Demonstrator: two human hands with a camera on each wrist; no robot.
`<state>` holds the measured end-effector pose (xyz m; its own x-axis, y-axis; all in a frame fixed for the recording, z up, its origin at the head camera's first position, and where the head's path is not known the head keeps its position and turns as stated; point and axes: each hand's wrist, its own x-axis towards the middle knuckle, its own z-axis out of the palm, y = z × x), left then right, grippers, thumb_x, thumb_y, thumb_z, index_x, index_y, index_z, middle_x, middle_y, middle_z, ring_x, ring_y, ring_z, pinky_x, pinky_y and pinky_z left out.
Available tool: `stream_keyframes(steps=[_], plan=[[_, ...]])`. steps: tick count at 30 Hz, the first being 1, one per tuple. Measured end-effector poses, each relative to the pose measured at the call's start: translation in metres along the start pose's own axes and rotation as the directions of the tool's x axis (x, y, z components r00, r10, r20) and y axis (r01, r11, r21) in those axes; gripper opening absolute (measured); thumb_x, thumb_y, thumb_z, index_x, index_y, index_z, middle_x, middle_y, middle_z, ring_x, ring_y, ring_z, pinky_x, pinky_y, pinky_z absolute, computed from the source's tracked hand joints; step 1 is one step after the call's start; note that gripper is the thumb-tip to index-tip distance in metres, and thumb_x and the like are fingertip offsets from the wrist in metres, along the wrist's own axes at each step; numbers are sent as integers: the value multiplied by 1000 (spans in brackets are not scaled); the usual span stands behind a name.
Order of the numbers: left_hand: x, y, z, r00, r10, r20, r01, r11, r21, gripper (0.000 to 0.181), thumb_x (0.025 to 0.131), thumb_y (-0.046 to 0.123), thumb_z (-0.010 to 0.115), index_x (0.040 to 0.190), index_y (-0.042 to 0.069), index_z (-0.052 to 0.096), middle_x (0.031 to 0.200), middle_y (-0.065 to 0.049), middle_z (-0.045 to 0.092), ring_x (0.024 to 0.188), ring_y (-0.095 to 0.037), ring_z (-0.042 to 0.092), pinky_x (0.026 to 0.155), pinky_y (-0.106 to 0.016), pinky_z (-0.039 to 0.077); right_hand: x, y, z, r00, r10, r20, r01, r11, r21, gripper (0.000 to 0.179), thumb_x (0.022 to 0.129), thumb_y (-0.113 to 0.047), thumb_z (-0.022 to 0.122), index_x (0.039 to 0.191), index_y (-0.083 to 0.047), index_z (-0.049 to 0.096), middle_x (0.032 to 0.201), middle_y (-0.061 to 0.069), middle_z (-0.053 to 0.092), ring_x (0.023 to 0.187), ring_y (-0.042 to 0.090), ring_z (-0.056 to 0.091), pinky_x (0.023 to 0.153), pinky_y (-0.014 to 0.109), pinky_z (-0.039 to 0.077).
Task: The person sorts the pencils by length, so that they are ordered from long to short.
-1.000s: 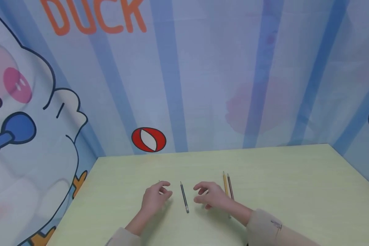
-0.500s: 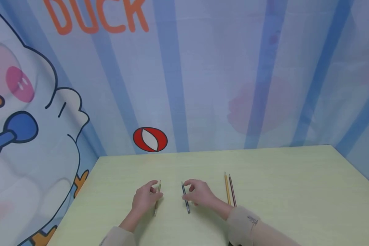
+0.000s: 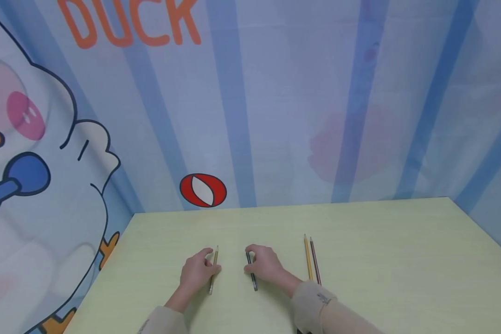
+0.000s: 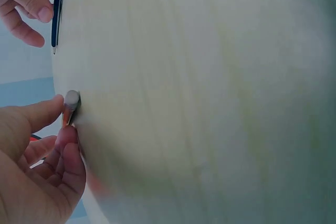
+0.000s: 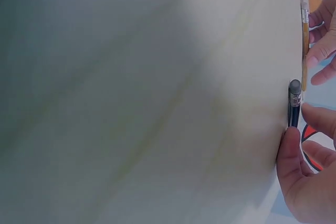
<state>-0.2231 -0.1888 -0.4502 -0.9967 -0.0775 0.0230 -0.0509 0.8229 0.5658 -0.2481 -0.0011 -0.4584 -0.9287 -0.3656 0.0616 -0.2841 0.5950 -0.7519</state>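
My left hand (image 3: pixel 194 273) is at a yellow pencil (image 3: pixel 215 256) on the table, its thumb crossing the pencil and its fingers on the other side. The pencil's eraser end (image 4: pixel 72 99) points toward the left wrist camera. To the right, my right hand (image 3: pixel 267 265) pinches a dark blue pencil (image 3: pixel 253 281) between thumb and fingers. In the right wrist view, this pencil's grey eraser (image 5: pixel 295 85) juts out past the thumb. The two pencils lie nearly parallel, a short gap apart, tips away from me. Part of each shaft is hidden by the fingers.
Another yellow pencil (image 3: pixel 307 255) and a dark red pencil (image 3: pixel 315 260) lie side by side to the right, their lower ends behind the right sleeve (image 3: pixel 313 304). The pale table (image 3: pixel 380 241) meets a printed cloth backdrop (image 3: pixel 284 139) at its far edge.
My right hand has moved left from near the pair of pencils onto the dark blue pencil. The left hand has shifted slightly left to the single yellow pencil, uncovering more of it.
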Motion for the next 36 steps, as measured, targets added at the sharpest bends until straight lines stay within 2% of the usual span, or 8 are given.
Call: stream_keyframes(steps=[9, 14, 17, 21, 28, 32, 36], plan=[[-1, 3, 0, 1000, 29, -5, -29, 999, 19, 43, 74, 14, 68, 113, 1, 55, 67, 0, 58, 54, -9, 46, 47, -21, 33, -2, -3, 2, 998, 52, 25, -50, 996, -78, 38, 73, -1, 64, 110, -1, 56, 61, 1, 52, 45, 8, 42, 42, 20, 37], [-1, 2, 0, 999, 33, 1, -33, 999, 28, 40, 74, 13, 67, 111, 1, 56, 68, -1, 59, 55, -9, 47, 48, -22, 34, -2, -3, 3, 998, 64, 27, -62, 994, -86, 37, 73, 1, 63, 109, -1, 57, 59, 4, 53, 42, 8, 41, 41, 20, 37], [-1, 1, 0, 999, 36, 2, -36, 999, 26, 38, 74, 11, 65, 110, 1, 57, 67, -2, 59, 54, -9, 47, 47, -22, 34, -2, -4, 3, 997, 73, 23, -71, 994, -78, 37, 72, 2, 63, 109, -1, 57, 74, 10, 60, 43, 8, 42, 41, 20, 38], [0, 1, -1, 999, 43, -1, -43, 998, 40, 36, 74, 10, 64, 108, 1, 58, 68, -2, 60, 54, -9, 48, 46, -21, 35, -1, -5, 2, 997, 81, 8, -80, 995, -57, 36, 71, 4, 62, 107, 0, 58, 93, 15, 61, 44, 9, 43, 41, 20, 39], [-1, 2, -3, 1000, 29, 10, -29, 999, 33, 36, 74, 9, 61, 110, 1, 58, 69, -2, 61, 53, -9, 47, 45, -22, 34, -1, -4, -2, 995, 96, 0, -96, 995, -17, 36, 70, 4, 62, 105, 0, 59, 100, 17, 60, 57, 13, 49, 44, 21, 40], [-1, 3, -4, 1000, 22, 6, -21, 1000, -15, 37, 74, 9, 59, 110, 0, 58, 72, -3, 62, 54, -9, 47, 46, -22, 35, -1, -4, -5, 994, 113, 2, -113, 993, 14, 34, 70, 4, 61, 104, 1, 59, 90, 14, 60, 55, 11, 49, 45, 22, 40], [0, 8, -3, 999, 33, 3, -32, 994, -106, 35, 75, 9, 58, 109, -1, 59, 75, -4, 64, 57, -9, 51, 50, -22, 39, -3, -1, -11, 991, 130, 20, -131, 989, 65, 34, 72, 3, 59, 106, 3, 58, 74, 9, 60, 46, 9, 47, 43, 21, 41]])
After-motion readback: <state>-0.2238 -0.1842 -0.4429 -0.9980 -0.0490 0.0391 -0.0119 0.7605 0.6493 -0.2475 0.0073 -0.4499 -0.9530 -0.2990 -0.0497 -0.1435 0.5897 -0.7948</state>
